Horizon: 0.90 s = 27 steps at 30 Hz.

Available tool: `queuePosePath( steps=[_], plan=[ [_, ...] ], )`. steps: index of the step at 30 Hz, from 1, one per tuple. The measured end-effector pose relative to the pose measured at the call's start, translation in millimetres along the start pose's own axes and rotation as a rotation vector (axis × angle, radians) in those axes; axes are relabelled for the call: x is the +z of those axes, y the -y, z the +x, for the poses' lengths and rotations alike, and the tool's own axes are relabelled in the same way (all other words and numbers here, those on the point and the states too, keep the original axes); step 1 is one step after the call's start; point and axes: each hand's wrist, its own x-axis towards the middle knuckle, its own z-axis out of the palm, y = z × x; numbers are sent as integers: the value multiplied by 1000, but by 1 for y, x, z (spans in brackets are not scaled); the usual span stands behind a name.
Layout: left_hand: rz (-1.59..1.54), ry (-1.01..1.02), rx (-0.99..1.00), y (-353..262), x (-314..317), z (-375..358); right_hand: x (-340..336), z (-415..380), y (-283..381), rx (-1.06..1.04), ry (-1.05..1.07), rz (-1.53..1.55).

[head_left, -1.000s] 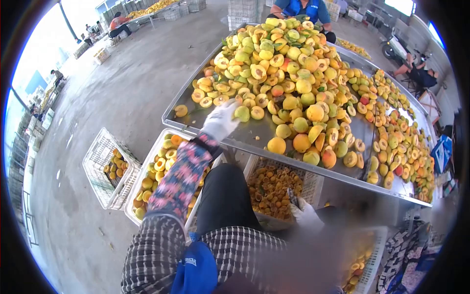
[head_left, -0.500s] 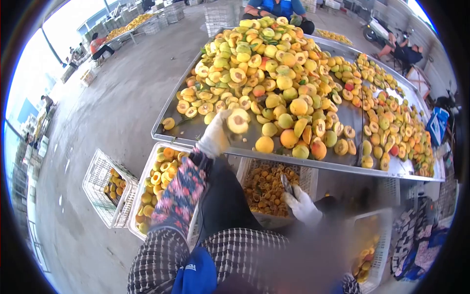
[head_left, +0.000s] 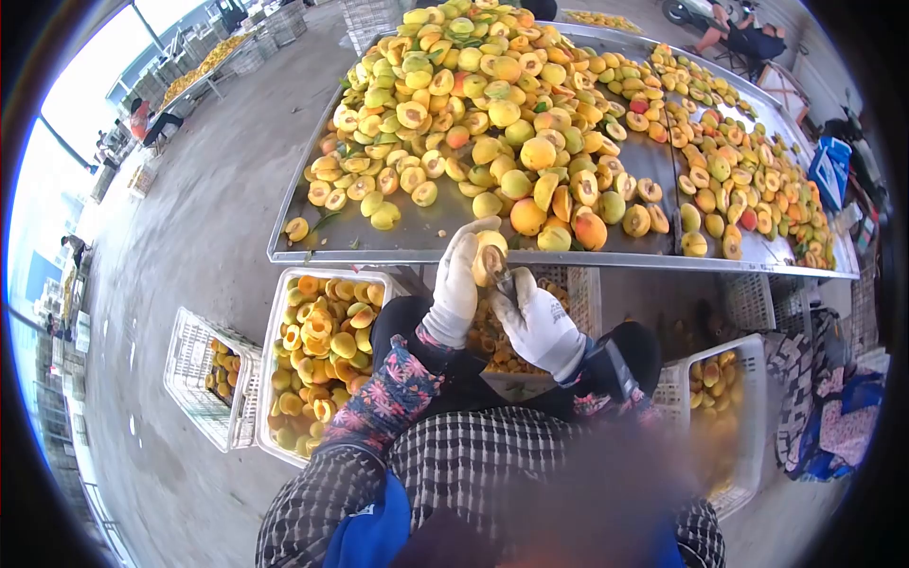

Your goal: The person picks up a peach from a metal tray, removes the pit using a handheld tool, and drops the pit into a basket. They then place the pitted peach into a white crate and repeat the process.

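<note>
My left hand (head_left: 456, 286), in a white glove, grips a halved yellow peach (head_left: 490, 256), its cut face with the brown stone hollow turned to the right. Gloved as well, my right hand (head_left: 543, 329) is closed around a small metal pitting tool (head_left: 507, 287), whose tip meets the peach's cut side. Both hands are over my lap, just in front of the metal table (head_left: 417, 256). On that table lies a large pile of halved and whole peaches (head_left: 473, 95). Below my hands, a crate (head_left: 587, 293) with small brown and orange pieces is partly hidden.
A white crate (head_left: 263, 417) of peach halves stands at my left, with another crate (head_left: 180, 364) beyond it. At my right is one more crate (head_left: 755, 407) with fruit. A blue bag (head_left: 830, 170) hangs near the table's right end. People sit in the background.
My left hand has drawn back from over the table with the peach half, down to my right hand. The tool has come up to the fruit. The view has tilted downward.
</note>
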Motion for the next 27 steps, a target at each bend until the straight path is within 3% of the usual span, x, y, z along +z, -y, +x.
queuePosePath(
  steps=[1, 4, 7, 10, 14, 17, 19, 20, 23, 24, 27],
  plan=[
    [44, -6, 57, 2, 1, -1, 0, -2, 0, -55, -30, 42],
    [83, -40, 83, -5, 9, -7, 0, -2, -10, 34, 59, 110],
    [154, -63, 88, -3, 7, -9, -2, -2, -16, 47, 122, -56],
    [151, -25, -9, 4, -4, -8, -4, -4, -19, 63, 182, -129],
    [60, 114, -342, -2, -18, -2, -7, -8, -24, 47, 220, -104],
    [-5, -5, -429, -18, -1, -4, -8, -6, -27, 127, 236, -12],
    [-328, -322, -9, 8, 26, -14, 4, -7, -28, 49, 116, 37],
    [-167, -364, 242, 10, 40, -18, 10, -7, -28, 7, 54, 61],
    [-41, -258, -5, 4, 14, -13, 16, -15, -32, -46, 89, 87],
    [-120, -271, -105, -7, 18, -15, 9, -15, -33, -169, 193, -61],
    [-76, -143, -315, -13, 8, -14, -7, -17, -18, 226, 290, 180]
  ],
)
